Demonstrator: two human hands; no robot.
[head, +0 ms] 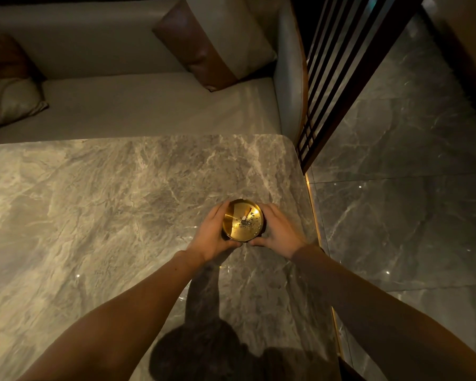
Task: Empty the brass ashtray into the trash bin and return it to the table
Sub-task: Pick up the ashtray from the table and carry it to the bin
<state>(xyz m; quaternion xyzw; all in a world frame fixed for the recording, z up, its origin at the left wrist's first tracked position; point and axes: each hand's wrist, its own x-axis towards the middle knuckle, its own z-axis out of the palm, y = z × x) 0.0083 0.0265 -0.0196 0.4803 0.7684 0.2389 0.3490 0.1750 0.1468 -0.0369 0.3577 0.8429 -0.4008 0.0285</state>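
A dim lounge: cushioned sofa (138, 105), marble table (94, 202), polished stone floor (410, 188).

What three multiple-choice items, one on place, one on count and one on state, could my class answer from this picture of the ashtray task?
1. Where is the brass ashtray?
A. Over the marble table, near its right edge
B. On the sofa seat
C. On the floor

2. How many hands are on the ashtray?
A. None
B. One
C. Two

3. What is the ashtray's state?
A. Wiped clean
B. Holding ash and a cigarette butt
C. Turned upside down

Answers:
1. A: the grey marble table lies under it, and the floor begins just to its right.
2. C: the left hand and the right hand cup it from opposite sides.
3. B: grey ash and a cigarette butt lie in the upright bowl, so it is not yet emptied.
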